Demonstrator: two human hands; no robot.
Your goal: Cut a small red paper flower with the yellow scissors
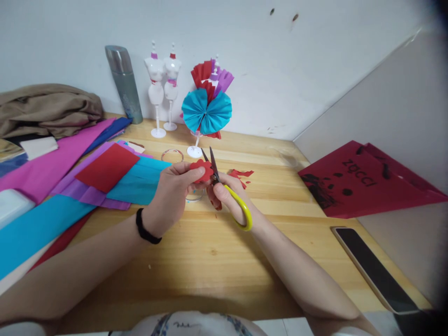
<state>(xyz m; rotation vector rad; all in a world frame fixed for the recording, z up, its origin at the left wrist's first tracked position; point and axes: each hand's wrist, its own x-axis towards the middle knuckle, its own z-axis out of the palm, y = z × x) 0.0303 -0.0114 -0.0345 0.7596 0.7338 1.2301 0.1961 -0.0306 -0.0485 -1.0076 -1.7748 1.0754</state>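
Note:
Pinched between the thumb and fingers of my left hand is a small red paper piece with a scalloped edge. My right hand is closed on scissors with yellow handles. The scissor blades are parted and point up and away, against the right side of the red piece. Below the blades, a strip of red paper hangs by my right fingers. Red scraps lie on the table just beyond my right hand.
Coloured paper sheets cover the table's left side. Behind stand a bottle, two white mannequins and one dressed in a blue paper fan. A red bag and a phone are at right. A clear ring lies behind my left hand.

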